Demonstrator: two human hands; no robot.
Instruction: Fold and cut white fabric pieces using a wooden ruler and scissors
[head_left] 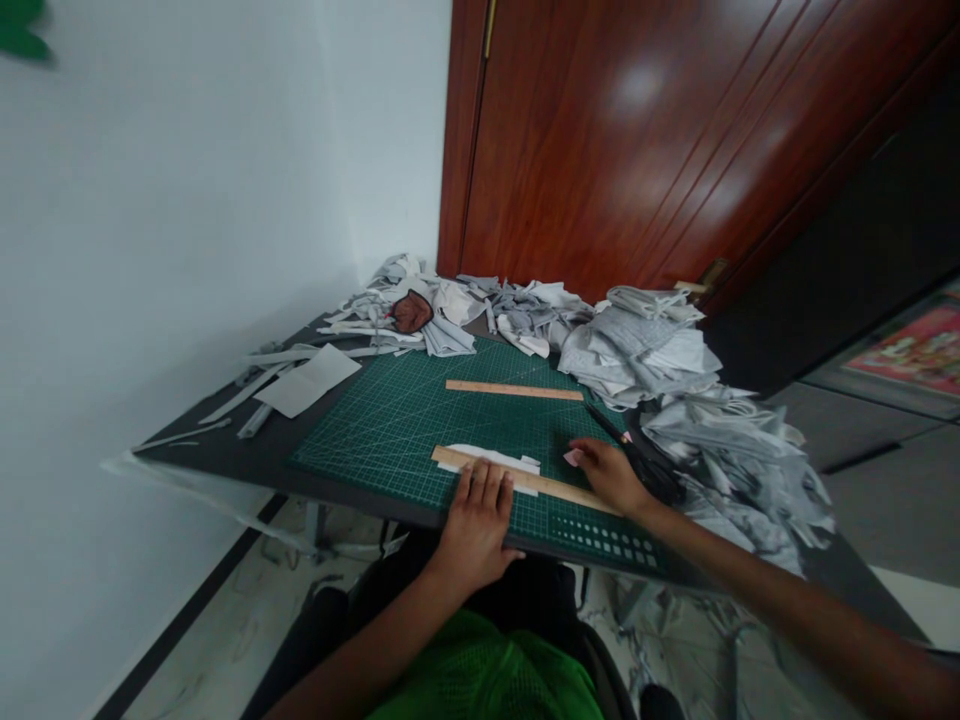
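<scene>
My left hand [478, 515] lies with its fingers pressed flat on a wooden ruler [566, 490], near the front edge of the table. Under the ruler is a small white fabric piece [469, 453], showing on both sides of it. Just past the fabric's right end, my right hand [611, 472] pinches a small pink piece of tailor's chalk [573, 457], held above the green cutting mat [390, 420]. Beside that hand lie black scissors [606, 422], their handles partly hidden by it. A second wooden ruler [514, 389] rests farther back on the mat.
Grey and white fabric piles [637, 345] line the back and right of the dark table [202, 455]. A brown patch [412, 312] sits among scraps at back left, near a pale sheet [309, 381]. A wooden door [600, 130] and white wall [187, 200] stand behind.
</scene>
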